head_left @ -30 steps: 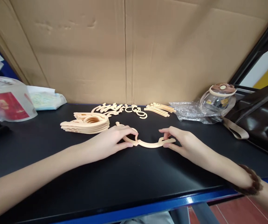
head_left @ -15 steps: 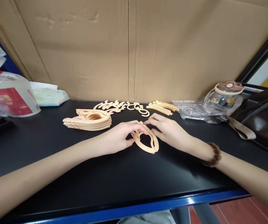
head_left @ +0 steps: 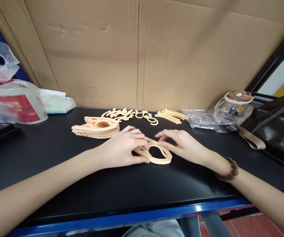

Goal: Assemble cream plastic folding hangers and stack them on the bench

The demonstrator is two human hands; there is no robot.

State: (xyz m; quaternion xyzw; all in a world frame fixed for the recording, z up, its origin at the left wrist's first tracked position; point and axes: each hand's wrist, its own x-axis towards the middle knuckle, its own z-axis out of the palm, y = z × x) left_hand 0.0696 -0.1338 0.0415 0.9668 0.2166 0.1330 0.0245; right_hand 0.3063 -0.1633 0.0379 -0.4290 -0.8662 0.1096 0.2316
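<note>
A beige folding clothes hanger, folded into an oval loop, lies on the black table in front of me. My left hand is closed on its left end, thumb at the near side and fingers over the top, hiding that end. My right hand is at the far right edge of the hanger, fingers apart and loosely bent; its thumb tip seems to touch the edge. Left of the hands sits a neat stack of similar folded hangers.
Loose beige hooks and other small parts lie at the back, beside a pile of beige bars. Clear plastic wrapping, a lidded cup and a dark bag stand right. A plastic bag stands left.
The folded hanger has turned flatter, its rounded end swinging to the right. My left hand has closed further over its left end, and my right hand has shifted slightly right and down.
</note>
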